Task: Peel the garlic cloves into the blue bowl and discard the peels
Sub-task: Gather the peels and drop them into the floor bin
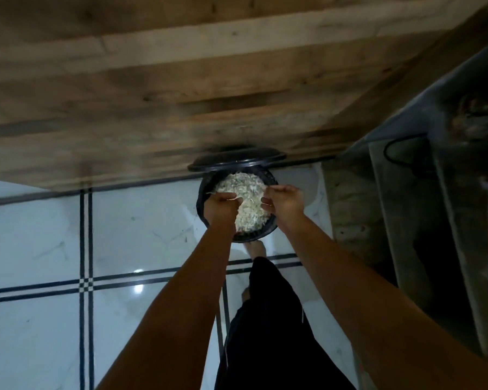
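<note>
A round black bin (268,233) stands on the floor against a wooden wall, its lid (237,161) swung up behind it. Pale garlic peels (247,185) fill it almost to the rim. Both my hands hover right over the opening. My left hand (222,205) is curled around a bunch of thin white peels that stick out between its fingers. My right hand (283,201) is also curled, with a few peels pinched at its fingertips. The blue bowl and the garlic cloves are not in view.
White glossy floor tiles (141,232) with dark border lines lie around the bin. A wood-panelled wall (158,88) rises behind it. A concrete step or ledge (358,209) and a dark glass surface (445,170) stand to the right. My bare feet and black trousers (268,319) are below the bin.
</note>
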